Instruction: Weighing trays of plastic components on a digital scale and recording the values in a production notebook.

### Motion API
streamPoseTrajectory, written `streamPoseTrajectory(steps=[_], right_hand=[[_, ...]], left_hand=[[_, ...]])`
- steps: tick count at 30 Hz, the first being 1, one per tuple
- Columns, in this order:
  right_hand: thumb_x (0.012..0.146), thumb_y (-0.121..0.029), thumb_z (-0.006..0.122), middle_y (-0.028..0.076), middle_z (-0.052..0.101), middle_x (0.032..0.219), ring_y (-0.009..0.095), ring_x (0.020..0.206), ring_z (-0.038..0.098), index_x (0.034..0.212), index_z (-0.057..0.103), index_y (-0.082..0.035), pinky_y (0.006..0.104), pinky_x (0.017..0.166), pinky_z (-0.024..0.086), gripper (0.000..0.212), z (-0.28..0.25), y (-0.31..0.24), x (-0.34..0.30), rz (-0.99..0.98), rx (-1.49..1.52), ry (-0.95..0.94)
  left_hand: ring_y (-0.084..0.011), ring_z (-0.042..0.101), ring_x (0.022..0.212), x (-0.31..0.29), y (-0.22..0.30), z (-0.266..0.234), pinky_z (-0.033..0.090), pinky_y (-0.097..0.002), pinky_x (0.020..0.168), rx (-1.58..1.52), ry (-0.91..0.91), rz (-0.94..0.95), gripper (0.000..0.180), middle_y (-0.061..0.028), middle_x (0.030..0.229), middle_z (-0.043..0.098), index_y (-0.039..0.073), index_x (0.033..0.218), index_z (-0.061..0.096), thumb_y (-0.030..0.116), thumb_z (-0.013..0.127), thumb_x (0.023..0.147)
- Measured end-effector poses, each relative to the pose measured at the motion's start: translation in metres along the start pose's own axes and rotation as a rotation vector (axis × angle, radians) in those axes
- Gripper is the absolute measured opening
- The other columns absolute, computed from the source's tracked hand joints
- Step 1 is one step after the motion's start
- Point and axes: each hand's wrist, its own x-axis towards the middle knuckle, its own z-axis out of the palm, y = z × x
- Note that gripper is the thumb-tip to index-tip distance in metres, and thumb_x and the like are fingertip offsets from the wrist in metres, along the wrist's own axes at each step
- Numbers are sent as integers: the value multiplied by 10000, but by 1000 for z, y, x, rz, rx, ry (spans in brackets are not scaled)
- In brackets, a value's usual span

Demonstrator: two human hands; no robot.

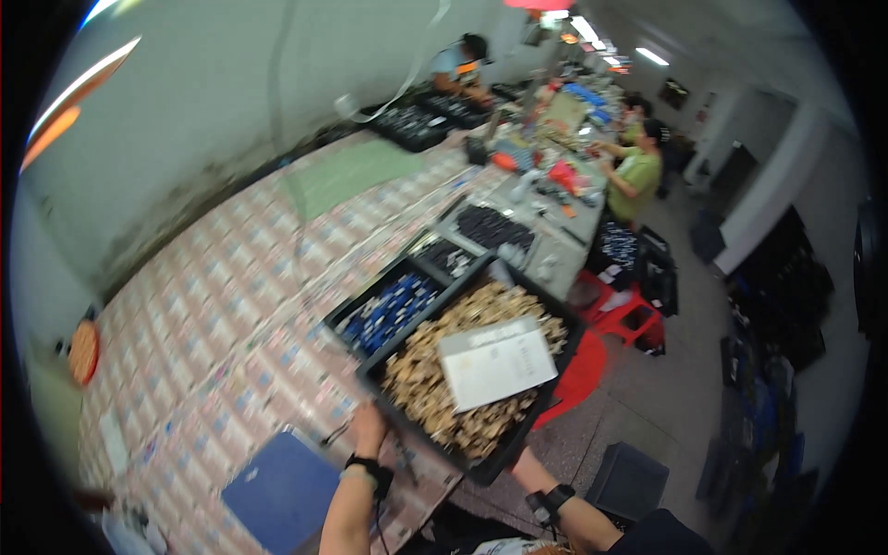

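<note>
Just past my left hand (pixel 368 427) and right hand (pixel 524 464), the black bin (pixel 486 470) runs long, away to the right; I can't tell if either hand grips.

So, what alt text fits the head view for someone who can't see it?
A person's left hand and right hand hold a black tray of tan pieces topped by a white card, beside a container of blue pieces. Other people sit or stand farther back.

I count: hands (pixel 368 427), two; gripped black tray (pixel 483 470), one; white card (pixel 499 363) within, one; blue board (pixel 285 490) leftward, one.
</note>
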Motion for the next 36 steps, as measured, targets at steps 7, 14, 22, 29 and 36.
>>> streamPoseTrajectory(steps=[7,14,22,29,36], right_hand=[[845,-307,343,103,439,1170,263,1026,459,1176,379,-54,388,892,365,419,22,-14,2,-79,185,11],[827,-393,346,113,416,1193,285,1057,430,1196,367,-72,416,897,347,489,19,-21,0,-31,184,-34],[837,-372,349,111,404,1201,272,1065,424,1208,340,-59,405,905,344,486,37,-17,-8,26,194,-76],[849,-331,332,111,376,1222,268,1088,400,1221,318,-56,398,912,341,463,21,-14,-5,84,106,-58],[806,-330,442,104,460,1138,253,1009,466,1115,431,-64,410,841,397,407,-22,-18,-27,350,0,149]], left_hand=[[-279,532,824,29,0,5,361,-427,733,198,23,116,250,-106,891,568,74,939,563,184,472,734],[-319,578,703,78,-28,-47,446,-411,587,178,245,-106,183,-172,761,578,34,872,505,143,394,777],[-341,551,854,67,-121,-101,438,-405,698,-104,222,-625,278,-191,942,560,-8,914,517,186,450,727],[-313,519,922,15,-132,-173,387,-381,780,-292,235,-421,397,-175,940,559,12,982,519,327,465,747],[-265,490,948,-159,-267,-166,363,-341,812,-551,806,-488,390,-171,1011,512,-28,1029,469,233,543,748]])
